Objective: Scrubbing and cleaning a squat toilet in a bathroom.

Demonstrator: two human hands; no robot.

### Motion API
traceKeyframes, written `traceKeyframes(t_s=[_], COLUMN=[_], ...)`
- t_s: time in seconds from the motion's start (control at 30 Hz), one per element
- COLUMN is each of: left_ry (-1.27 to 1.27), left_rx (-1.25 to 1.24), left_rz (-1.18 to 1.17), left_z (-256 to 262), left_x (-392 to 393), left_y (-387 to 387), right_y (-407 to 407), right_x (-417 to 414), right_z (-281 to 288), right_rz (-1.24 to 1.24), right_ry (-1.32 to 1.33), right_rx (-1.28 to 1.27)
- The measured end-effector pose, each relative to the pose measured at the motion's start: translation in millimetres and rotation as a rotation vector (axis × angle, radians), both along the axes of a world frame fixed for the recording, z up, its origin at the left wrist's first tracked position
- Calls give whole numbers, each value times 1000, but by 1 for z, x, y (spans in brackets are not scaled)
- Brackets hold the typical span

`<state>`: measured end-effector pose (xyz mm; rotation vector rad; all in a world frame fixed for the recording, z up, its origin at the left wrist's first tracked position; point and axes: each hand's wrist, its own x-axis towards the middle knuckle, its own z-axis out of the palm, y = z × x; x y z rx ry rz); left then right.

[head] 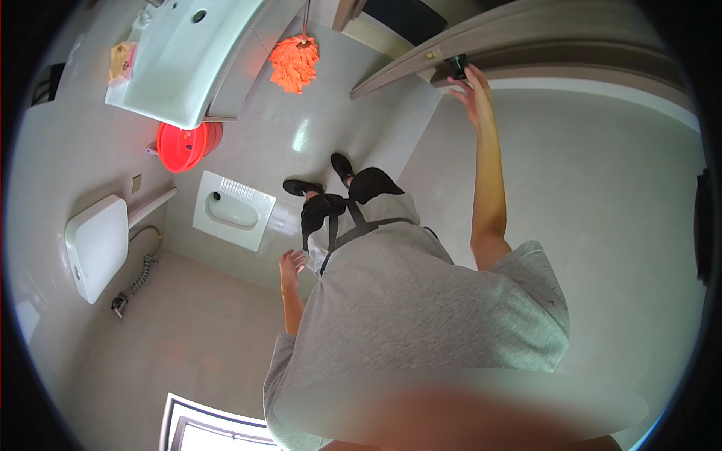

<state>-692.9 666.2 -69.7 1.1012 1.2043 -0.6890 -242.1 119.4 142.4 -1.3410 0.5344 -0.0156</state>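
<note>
My right hand [475, 93] reaches out to the black door knob [458, 66] on the brown door [507, 42]. Its fingers are spread, with a fingertip at the knob's edge; I cannot tell whether it touches. The door stands ajar, and its latch plate [431, 55] shows on the edge. Low by my side hangs my left hand [291, 265], fingers a little apart and nothing in it. Beyond it, a white ceramic squat toilet [231, 216] is set in the floor.
An orange mop [295, 63] stands near the doorway. Below the white washbasin [163, 73] is a red bucket [181, 147]. A white cistern [98, 248] and a coiled-hose sprayer [119, 303] are on the wall. A package [121, 62] lies on the basin's rim.
</note>
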Motion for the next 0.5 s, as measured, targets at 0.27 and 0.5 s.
traceKeyframes(t_s=[0.27, 0.5], left_ry=[-90, -3], left_rx=[15, 114], left_rz=[177, 327], left_z=[5, 35], left_x=[-46, -115], left_y=[-21, -60], right_y=[34, 37], right_x=[167, 284], right_z=[-3, -36], right_rz=[326, 140], right_ry=[217, 91], right_rx=[-649, -659])
